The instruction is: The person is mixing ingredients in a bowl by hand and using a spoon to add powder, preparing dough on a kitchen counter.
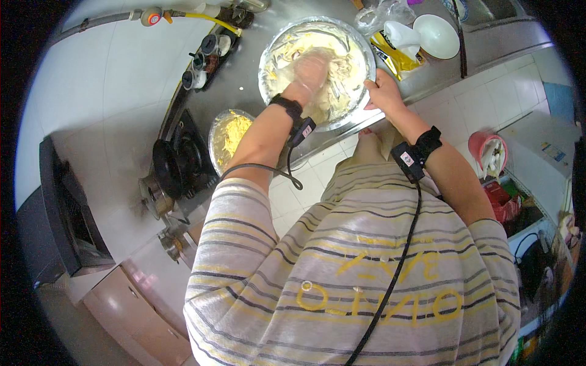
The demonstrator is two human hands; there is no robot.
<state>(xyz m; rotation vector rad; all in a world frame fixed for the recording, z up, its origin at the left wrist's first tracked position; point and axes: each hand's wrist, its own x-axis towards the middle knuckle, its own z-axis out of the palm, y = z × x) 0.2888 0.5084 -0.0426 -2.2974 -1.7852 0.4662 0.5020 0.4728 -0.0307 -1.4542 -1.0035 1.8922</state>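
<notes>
My left hand [313, 68], in a clear plastic glove, is down in a large round metal bowl [371, 68], against a pale, sticky, dough-like mixture [341, 43] with yellow patches. The hand is blurred and its fingers are mostly hidden, so their grip is unclear. At the bowl's near right side, my bare right hand [383, 91] grips the rim, its thumb at the edge. A smaller bowl [212, 142] of yellow, crumbly food [237, 130] sits left of the large bowl, partly behind my left forearm. Both wrists wear black straps with small cabled devices.
Right of the large bowl lie a yellow packet [397, 61], a white bowl [436, 36] and clear plastic [380, 16]. Seasoning jars [208, 59] line the stainless counter's left side, near a black pan [167, 167] on the stove. A sink [490, 11] is at upper right.
</notes>
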